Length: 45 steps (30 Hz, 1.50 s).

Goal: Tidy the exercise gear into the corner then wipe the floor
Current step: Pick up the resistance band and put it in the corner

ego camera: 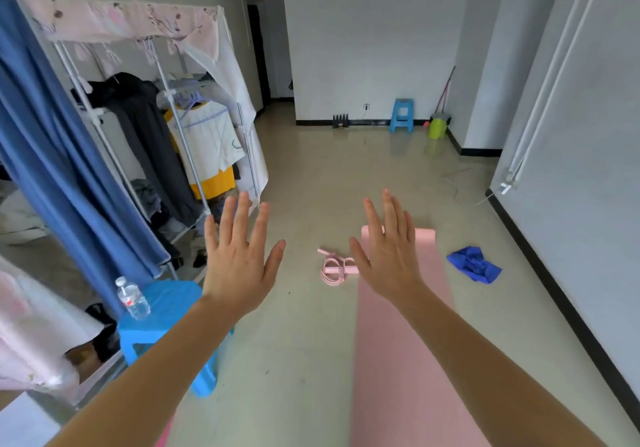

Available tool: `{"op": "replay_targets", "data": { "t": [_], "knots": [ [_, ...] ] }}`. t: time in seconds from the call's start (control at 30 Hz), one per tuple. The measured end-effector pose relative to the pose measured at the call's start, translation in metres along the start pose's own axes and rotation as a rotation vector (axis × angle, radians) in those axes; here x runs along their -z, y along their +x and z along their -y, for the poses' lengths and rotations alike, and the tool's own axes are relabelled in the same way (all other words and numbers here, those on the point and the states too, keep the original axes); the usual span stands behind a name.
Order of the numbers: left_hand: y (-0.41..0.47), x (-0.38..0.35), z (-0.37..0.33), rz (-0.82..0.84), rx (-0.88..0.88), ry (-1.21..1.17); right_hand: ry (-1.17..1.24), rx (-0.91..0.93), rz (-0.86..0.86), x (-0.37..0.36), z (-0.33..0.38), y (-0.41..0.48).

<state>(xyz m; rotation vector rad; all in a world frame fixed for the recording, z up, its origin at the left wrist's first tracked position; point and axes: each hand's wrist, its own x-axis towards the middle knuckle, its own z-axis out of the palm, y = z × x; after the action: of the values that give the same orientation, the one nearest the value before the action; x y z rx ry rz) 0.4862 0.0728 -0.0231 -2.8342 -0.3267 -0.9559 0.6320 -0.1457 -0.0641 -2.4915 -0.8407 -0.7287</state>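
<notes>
Left hand (239, 270) and right hand (391, 263) hover spread-fingered and empty, likely readying to gather the unrolled pink foam mat (398, 360).

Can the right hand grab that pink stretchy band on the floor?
Probably yes, with a bend down. The right hand is open and empty, and the pink band lies in the open on the floor just left of the pink mat, with nothing over or around it.
</notes>
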Motion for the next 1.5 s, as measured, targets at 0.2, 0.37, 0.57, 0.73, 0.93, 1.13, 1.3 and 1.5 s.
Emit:
{"op": "replay_targets", "data": {
  "t": [0.2,0.37,0.57,0.73,0.93,1.13,1.3,1.5],
  "knots": [
    [0.117,-0.088,0.097,-0.048,0.042,-0.004,-0.033,0.027,0.060,-0.106,0.019,0.149],
    [0.215,-0.209,0.171,0.011,0.008,-0.047,-0.079,0.027,0.069,-0.221,0.016,0.256],
    [0.377,-0.329,0.215,0.071,-0.130,-0.137,-0.158,-0.142,0.068,-0.300,-0.027,0.364],
    [0.493,-0.425,0.185,0.137,-0.261,-0.203,-0.251,-0.308,0.009,-0.330,-0.103,0.419],
    [0.558,-0.581,0.128,0.322,-0.391,-0.214,-0.251,-0.552,0.017,-0.426,-0.212,0.455],
    [0.649,-0.692,0.083,0.454,-0.452,-0.213,-0.180,-0.712,0.149,-0.501,-0.303,0.524],
    [0.742,-0.763,0.069,0.474,-0.525,-0.225,-0.214,-0.763,0.218,-0.546,-0.357,0.600],
    [0.797,-0.882,0.068,0.647,-0.634,-0.192,-0.268,-0.865,0.269,-0.620,-0.393,0.644]
  ]
}}
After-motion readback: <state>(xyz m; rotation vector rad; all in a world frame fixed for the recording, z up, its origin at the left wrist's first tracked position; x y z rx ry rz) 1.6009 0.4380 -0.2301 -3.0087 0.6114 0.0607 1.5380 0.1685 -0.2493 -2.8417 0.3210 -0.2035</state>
